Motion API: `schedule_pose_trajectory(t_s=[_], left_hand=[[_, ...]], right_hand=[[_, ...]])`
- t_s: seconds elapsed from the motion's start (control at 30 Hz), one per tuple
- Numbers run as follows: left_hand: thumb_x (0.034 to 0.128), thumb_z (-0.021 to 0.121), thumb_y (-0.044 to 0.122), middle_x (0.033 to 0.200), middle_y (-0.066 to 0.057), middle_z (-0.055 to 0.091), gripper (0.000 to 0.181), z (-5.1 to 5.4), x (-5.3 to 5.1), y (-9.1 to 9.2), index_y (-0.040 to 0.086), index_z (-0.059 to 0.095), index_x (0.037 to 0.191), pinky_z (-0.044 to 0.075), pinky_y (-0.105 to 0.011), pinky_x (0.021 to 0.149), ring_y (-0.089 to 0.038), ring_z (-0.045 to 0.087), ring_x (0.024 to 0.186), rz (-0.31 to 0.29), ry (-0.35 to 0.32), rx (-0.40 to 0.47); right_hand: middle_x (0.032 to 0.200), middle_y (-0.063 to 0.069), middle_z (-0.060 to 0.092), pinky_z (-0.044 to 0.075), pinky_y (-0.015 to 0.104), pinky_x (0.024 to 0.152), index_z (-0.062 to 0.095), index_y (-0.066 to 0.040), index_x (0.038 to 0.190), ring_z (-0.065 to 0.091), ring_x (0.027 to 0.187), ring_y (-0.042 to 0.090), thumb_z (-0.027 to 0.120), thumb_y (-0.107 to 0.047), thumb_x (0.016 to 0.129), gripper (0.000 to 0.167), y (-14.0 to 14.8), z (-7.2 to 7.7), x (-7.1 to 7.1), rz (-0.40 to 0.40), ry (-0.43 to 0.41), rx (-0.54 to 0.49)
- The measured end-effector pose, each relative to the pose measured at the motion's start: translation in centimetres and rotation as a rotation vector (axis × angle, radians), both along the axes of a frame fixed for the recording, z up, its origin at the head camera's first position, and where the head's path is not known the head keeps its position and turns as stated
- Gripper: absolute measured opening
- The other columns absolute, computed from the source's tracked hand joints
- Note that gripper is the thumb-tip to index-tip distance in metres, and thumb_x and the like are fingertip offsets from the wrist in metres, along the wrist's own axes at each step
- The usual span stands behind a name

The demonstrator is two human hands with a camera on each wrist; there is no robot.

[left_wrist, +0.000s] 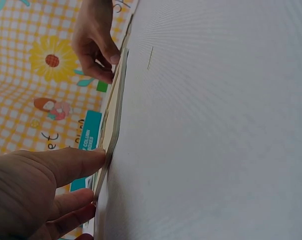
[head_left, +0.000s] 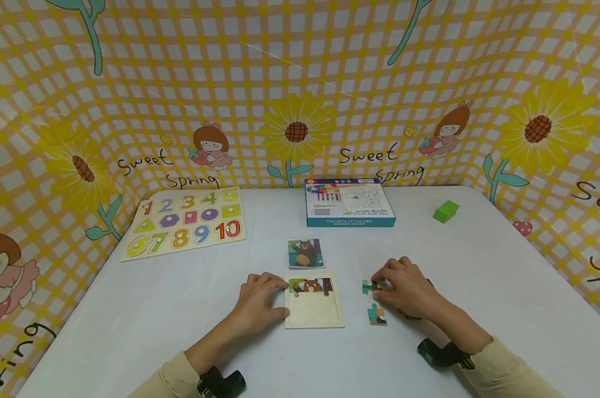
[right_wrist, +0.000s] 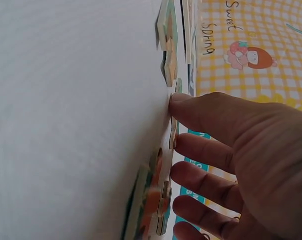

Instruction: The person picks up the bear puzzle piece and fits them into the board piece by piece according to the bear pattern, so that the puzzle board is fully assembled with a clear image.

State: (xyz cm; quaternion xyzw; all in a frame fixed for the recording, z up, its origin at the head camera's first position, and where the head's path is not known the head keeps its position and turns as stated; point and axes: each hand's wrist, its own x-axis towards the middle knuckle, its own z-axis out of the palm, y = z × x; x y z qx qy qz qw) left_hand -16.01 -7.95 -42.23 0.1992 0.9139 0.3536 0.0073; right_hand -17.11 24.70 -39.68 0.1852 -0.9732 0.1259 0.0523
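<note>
A square wooden puzzle tray (head_left: 314,316) lies on the table, with bear-picture pieces (head_left: 311,286) along its top row and bare wood below. My left hand (head_left: 261,304) touches the tray's left edge, thumb and fingertips spread apart; the left wrist view shows the same tray edge (left_wrist: 113,120) against the fingertips. To the right of the tray, my right hand (head_left: 406,287) pinches a green-and-brown puzzle piece (head_left: 367,287) between thumb and index finger, low at the table. Another loose piece (head_left: 377,315) lies just below it. More pieces are partly hidden under the right hand.
Behind the tray lies a bear picture card (head_left: 305,254). A number puzzle board (head_left: 185,224) is at the back left, a flat teal-edged box (head_left: 350,204) at the back middle, and a green block (head_left: 446,210) at the back right. Patterned cloth surrounds the table.
</note>
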Motion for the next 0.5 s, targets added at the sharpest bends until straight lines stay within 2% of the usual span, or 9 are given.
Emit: schedule_pose_trajectory(t_s=[0.5], left_hand=[[0.073, 0.078, 0.019, 0.119, -0.005, 0.058, 0.043, 0.04, 0.06, -0.02, 0.01, 0.065, 0.113, 0.029, -0.048, 0.09, -0.027, 0.041, 0.11, 0.008, -0.017, 0.014]], right_hand=[[0.093, 0.001, 0.061, 0.034, 0.035, 0.073, 0.071, -0.012, 0.092, 0.045, 0.085, 0.018, 0.077, -0.026, 0.075, 0.023, 0.0, -0.07, 0.02, 0.016, 0.007, -0.006]])
